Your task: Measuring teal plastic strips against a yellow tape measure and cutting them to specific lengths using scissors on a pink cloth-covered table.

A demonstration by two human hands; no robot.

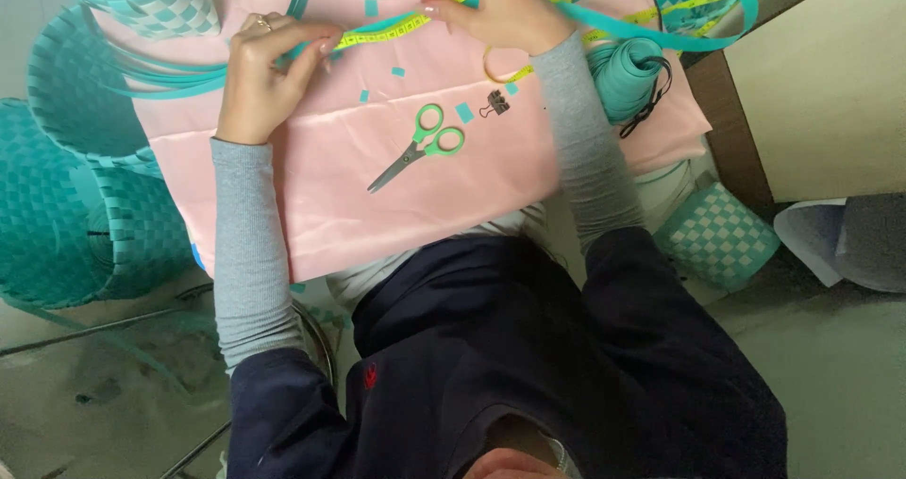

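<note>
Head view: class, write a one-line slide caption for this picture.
Left hand and right hand stretch a yellow measuring tape along a teal strap above green-handled scissors on pink cloth.

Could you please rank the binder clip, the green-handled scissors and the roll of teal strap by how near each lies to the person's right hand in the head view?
From the right hand:
1. Binder clip, just below the hand on the pink cloth.
2. Roll of teal strap, off to the cloth's edge.
3. Green-handled scissors, mid-cloth, towards the left hand.

A smooth, faintly glossy pink cloth [415, 186] covers the surface, bearing scissors [420, 146] with metal blades and green plastic handles, beside woven teal plastic baskets [85, 224] and a yellow tape [387, 33].
</note>
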